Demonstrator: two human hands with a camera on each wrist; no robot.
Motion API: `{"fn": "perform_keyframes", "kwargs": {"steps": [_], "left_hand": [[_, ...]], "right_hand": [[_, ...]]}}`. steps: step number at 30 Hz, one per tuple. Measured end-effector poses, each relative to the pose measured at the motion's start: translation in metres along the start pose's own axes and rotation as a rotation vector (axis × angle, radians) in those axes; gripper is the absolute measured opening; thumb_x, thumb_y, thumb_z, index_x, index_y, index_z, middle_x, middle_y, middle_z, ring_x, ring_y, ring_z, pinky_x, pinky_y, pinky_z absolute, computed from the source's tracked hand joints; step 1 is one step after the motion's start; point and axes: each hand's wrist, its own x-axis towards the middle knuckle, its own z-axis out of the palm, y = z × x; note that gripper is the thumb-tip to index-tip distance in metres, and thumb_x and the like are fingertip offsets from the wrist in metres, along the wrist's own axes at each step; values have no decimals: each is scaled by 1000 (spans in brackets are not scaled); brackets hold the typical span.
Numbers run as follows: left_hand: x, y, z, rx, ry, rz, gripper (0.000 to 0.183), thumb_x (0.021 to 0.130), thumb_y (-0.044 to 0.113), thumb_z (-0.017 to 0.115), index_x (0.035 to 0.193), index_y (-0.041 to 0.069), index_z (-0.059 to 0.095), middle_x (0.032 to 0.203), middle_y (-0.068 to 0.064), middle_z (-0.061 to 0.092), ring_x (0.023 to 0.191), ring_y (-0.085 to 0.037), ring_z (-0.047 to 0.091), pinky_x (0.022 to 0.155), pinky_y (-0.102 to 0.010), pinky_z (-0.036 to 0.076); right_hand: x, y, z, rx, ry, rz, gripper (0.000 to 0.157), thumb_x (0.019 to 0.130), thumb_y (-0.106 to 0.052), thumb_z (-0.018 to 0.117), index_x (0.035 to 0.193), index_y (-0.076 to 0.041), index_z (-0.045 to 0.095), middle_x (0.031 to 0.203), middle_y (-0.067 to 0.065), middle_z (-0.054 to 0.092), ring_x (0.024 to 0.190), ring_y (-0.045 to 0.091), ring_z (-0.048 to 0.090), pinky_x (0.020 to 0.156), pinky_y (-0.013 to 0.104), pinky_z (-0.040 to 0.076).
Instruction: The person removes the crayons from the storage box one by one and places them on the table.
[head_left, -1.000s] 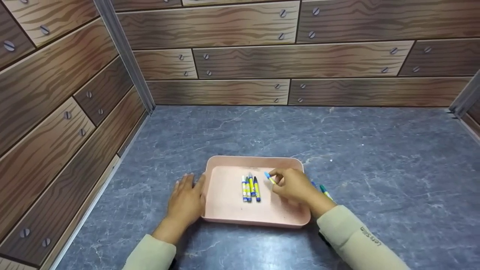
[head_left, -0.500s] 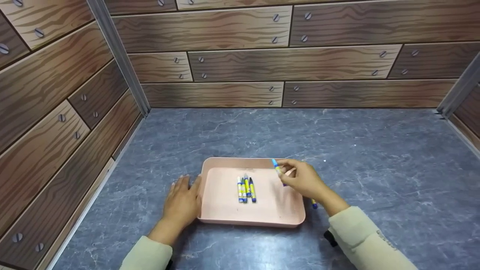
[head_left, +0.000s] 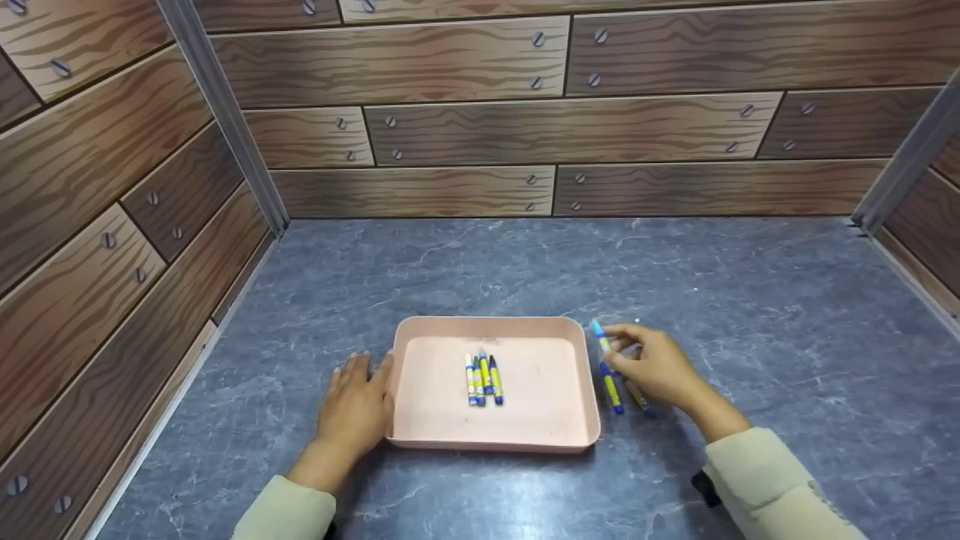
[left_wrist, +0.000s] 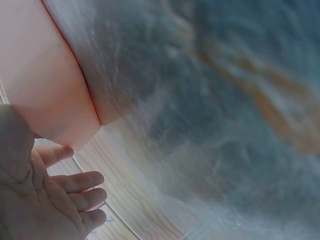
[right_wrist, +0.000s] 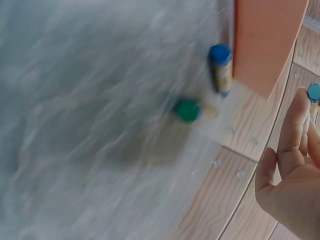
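right hand, grip pinching a light-blue crayon, hovers over the desk beside a pink tray; left hand, fingers spread, flanks its opposite side. only the right wrist view shows a green crayon end.

"What closes off the far side?"
"A far wall in brown wood pattern, with slotted screws."
"And the corners?"
"A grey left post and a grey right post."
"Either side?"
"The left wall, patterned the same, and a sliver of right wall."
"What about the tabletop?"
"Blue-grey, pale-veined, shiny on the near side."
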Motion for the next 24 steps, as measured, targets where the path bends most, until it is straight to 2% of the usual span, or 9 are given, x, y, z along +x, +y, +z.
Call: {"fn": "perform_keyframes", "kwargs": {"steps": [5, 16, 24], "left_hand": [[0, 0, 0, -7, -13, -8, 47, 89, 16, 57, 135, 5, 53, 133, -29, 46, 129, -45, 38, 107, -56, 26], [1, 0, 0, -2, -20, -10, 47, 90, 15, 54, 135, 4, 52, 133, -30, 45, 129, -46, 37, 107, -56, 26], [1, 1, 0, -5, -7, -2, 46, 90, 16, 56, 135, 4, 53, 133, -30, 46, 128, -46, 38, 107, -56, 26]], "right_hand": [[-11, 13, -11, -78, 1, 26, 38, 84, -4, 64, 120, 7, 59, 92, 9, 66, 76, 21, 62, 64, 29, 52], [-27, 40, -22, -169, -48, 98, 37, 86, -7, 60, 119, 8, 59, 91, 6, 64, 84, 25, 62, 65, 33, 50], [-31, 47, -24, -186, -91, 128, 36, 85, -6, 61, 117, 9, 60, 85, 4, 63, 72, 16, 57, 60, 30, 48]]}}
